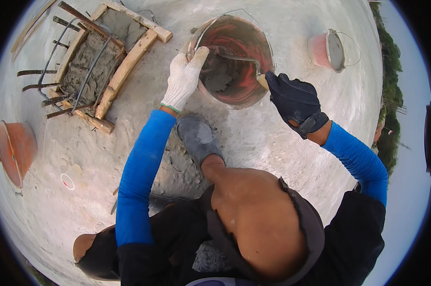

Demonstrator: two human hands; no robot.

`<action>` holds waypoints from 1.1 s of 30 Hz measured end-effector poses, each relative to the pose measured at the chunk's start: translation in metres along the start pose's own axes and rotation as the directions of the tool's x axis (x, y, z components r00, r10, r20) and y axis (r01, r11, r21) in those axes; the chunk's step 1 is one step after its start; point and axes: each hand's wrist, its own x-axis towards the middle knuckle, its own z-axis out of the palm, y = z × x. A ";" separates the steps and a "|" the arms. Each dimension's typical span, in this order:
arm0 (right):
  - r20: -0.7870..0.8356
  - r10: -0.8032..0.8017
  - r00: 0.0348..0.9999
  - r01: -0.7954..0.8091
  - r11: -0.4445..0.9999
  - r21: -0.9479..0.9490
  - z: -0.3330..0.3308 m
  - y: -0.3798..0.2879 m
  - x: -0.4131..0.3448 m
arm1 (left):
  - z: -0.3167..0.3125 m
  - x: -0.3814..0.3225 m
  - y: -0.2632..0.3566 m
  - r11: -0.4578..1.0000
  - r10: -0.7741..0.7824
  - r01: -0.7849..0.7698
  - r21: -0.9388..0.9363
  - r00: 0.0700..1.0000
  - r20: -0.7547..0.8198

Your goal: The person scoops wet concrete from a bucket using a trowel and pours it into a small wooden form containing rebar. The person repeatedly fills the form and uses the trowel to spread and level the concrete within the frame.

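Observation:
Before me a red bucket (242, 34) tilts so that its mouth faces me, its inner wall smeared with grey. Wet mortar (215, 77) sits in the bottom. My left hand (183, 77), in a white knit glove, grips the rim on the left, thumb over the edge, near the wire handle (215, 19). In a black glove, my right hand (296, 98) holds a trowel by its light wooden handle (262, 81) at the right rim. The trowel's blade (238, 57), coated in mortar, reaches inside the bucket; its tip is hard to make out.
Left of the bucket, timber formwork (126, 73) holds wet concrete (94, 59), with rebar (37, 72) jutting out. A smaller mortar-filled bucket (319, 50) stands right. An orange bucket (24, 143) and a pale cup (72, 175) lie left. My boot (199, 137) rests on the concrete floor (262, 143).

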 end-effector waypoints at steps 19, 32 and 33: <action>-0.202 0.130 0.971 -0.112 0.989 0.096 0.007 -0.008 -0.001 | 0.007 -0.001 -0.019 0.990 0.054 -0.063 -0.128 0.996 -0.076; -0.243 -0.007 0.970 -0.006 0.999 -0.051 -0.004 0.007 0.018 | 0.017 -0.009 -0.012 0.991 0.124 -0.129 -0.019 0.978 -0.166; -0.253 -0.073 0.965 0.050 0.994 -0.096 -0.003 0.006 0.018 | 0.017 -0.011 -0.011 0.992 0.125 -0.126 0.004 0.978 -0.169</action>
